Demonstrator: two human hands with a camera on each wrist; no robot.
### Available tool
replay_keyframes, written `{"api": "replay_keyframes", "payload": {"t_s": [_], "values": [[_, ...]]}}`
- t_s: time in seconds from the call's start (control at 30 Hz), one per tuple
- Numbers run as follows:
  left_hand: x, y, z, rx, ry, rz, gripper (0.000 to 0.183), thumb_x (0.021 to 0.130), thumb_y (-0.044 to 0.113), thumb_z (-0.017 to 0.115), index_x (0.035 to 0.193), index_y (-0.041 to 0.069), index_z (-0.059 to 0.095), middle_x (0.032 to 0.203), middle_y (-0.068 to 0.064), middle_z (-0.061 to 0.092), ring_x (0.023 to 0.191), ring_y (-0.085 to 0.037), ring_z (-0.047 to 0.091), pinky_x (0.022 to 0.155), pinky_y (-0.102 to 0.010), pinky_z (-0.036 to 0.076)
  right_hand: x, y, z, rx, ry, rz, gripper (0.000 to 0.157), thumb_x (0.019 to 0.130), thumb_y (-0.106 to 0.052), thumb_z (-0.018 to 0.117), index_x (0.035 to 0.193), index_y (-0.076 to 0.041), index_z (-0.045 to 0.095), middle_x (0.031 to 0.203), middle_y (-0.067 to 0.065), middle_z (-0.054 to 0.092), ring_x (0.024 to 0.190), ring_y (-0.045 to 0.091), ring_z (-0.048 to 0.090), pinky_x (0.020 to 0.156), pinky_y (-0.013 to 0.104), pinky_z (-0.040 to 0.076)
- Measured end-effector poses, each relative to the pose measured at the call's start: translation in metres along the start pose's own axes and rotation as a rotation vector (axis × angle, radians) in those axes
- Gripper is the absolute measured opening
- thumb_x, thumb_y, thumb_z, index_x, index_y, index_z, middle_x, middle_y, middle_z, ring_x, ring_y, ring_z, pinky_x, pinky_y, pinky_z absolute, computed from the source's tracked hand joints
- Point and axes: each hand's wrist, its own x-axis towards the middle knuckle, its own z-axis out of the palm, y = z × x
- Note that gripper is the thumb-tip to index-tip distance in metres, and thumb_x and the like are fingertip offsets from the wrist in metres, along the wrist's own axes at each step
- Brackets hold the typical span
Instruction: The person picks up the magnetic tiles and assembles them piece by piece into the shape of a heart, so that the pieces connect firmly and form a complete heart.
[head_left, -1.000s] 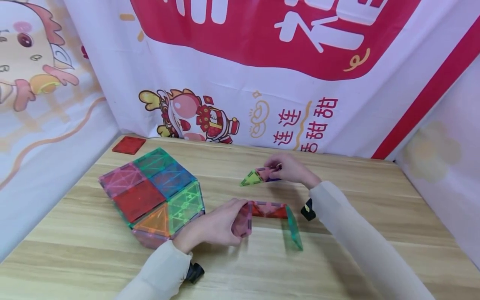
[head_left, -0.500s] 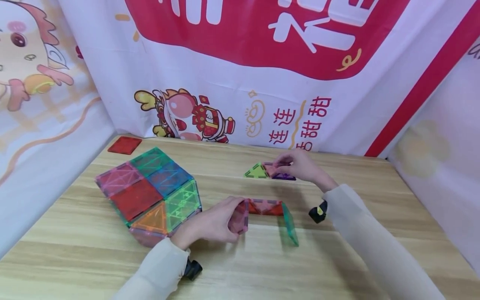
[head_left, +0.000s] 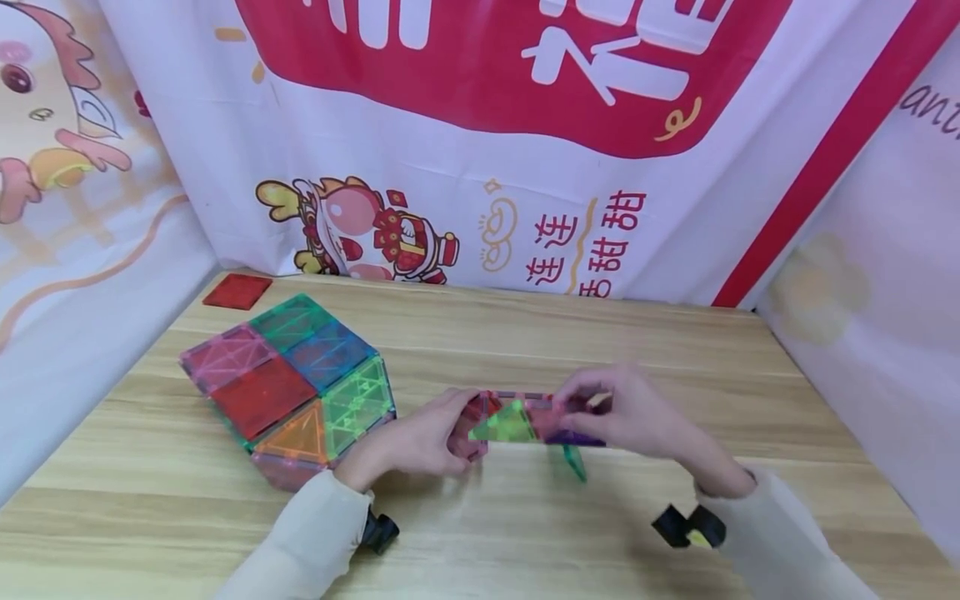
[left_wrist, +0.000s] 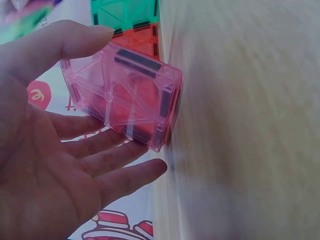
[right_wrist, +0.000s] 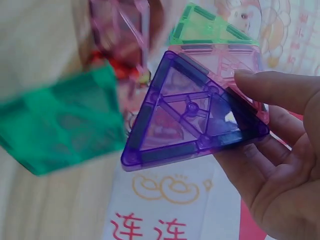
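My left hand (head_left: 420,437) pinches a pink magnetic tile (left_wrist: 120,95) that stands on edge on the table, thumb on one side and fingers on the other. Joined behind it are a red tile (left_wrist: 144,37) and a teal-green tile (right_wrist: 65,120), also upright. With thumb and fingers, my right hand (head_left: 633,412) grips a joined strip of magnetic tiles: a light-green triangle (head_left: 512,423), a pink square (head_left: 542,417) and a purple triangle (right_wrist: 192,107). In the head view this strip is in front of the standing row and partly hides it.
Left of my left hand is a larger construction of coloured magnetic tiles (head_left: 262,400) with an orange triangle (head_left: 298,431) on top. One loose red square tile (head_left: 237,292) lies at the table's back left corner. A printed cloth (head_left: 420,108) hangs behind the wooden table (head_left: 525,533).
My right hand has brought the three-tile strip from the back of the table toward me, up to the standing row. My left hand still holds the pink tile in place.
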Motion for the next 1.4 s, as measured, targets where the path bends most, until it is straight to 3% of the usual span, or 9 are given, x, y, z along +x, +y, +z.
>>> {"api": "replay_keyframes", "payload": {"t_s": [0.23,0.43,0.7,0.97,1.2,1.4], "values": [[0.000,0.000,-0.003,-0.010,-0.029,-0.035,0.089,0.075,0.011,0.073,0.147,-0.001,0.024,0.134,-0.016,0.041,0.110,-0.019,0.046,0.092,-0.035,0.045,-0.023,-0.001,0.031,-0.008,-0.013,-0.004,0.014,0.080,-0.006,0.073,0.087,-0.018,0.070,0.083,-0.006,0.069,0.077,0.002,0.060,0.062,0.022,0.053],[-0.001,-0.001,-0.004,-0.017,-0.031,-0.053,0.088,0.076,0.010,0.072,0.148,0.000,0.023,0.135,-0.015,0.041,0.110,-0.020,0.046,0.093,-0.036,0.044,-0.027,0.001,0.057,-0.071,0.028,-0.051,0.015,0.078,-0.004,0.075,0.084,-0.017,0.070,0.081,-0.006,0.069,0.075,-0.001,0.056,0.062,0.019,0.048],[-0.001,-0.001,-0.002,-0.018,-0.031,-0.039,0.088,0.075,0.010,0.073,0.148,0.001,0.024,0.130,-0.014,0.044,0.107,-0.018,0.046,0.090,-0.034,0.044,-0.028,-0.001,0.082,-0.114,0.100,-0.001,0.013,0.077,-0.003,0.075,0.085,-0.013,0.071,0.082,-0.005,0.067,0.073,0.000,0.057,0.064,0.018,0.050],[-0.001,-0.001,-0.001,-0.030,-0.041,-0.010,0.087,0.076,0.016,0.071,0.147,0.000,0.023,0.130,-0.014,0.042,0.107,-0.019,0.045,0.089,-0.033,0.043,-0.024,-0.004,0.092,-0.361,0.192,-0.066,0.016,0.074,-0.005,0.078,0.086,-0.014,0.071,0.084,-0.005,0.067,0.074,0.008,0.064,0.066,0.021,0.052],[-0.002,0.002,-0.002,-0.037,-0.064,-0.038,0.089,0.078,0.014,0.068,0.149,-0.002,0.017,0.141,-0.018,0.036,0.118,-0.022,0.043,0.099,-0.039,0.041,-0.020,-0.007,0.096,-0.509,0.284,-0.072,0.014,0.072,-0.011,0.081,0.081,-0.012,0.070,0.077,-0.005,0.063,0.063,0.005,0.057,0.055,0.016,0.045],[-0.002,0.001,0.000,-0.053,-0.057,-0.033,0.093,0.075,0.014,0.072,0.150,0.000,0.017,0.144,-0.017,0.033,0.124,-0.024,0.041,0.103,-0.041,0.038,-0.015,-0.002,0.094,-0.575,0.300,-0.117,0.013,0.071,-0.016,0.083,0.078,-0.015,0.073,0.086,-0.006,0.061,0.080,0.009,0.052,0.067,0.022,0.047]]}}
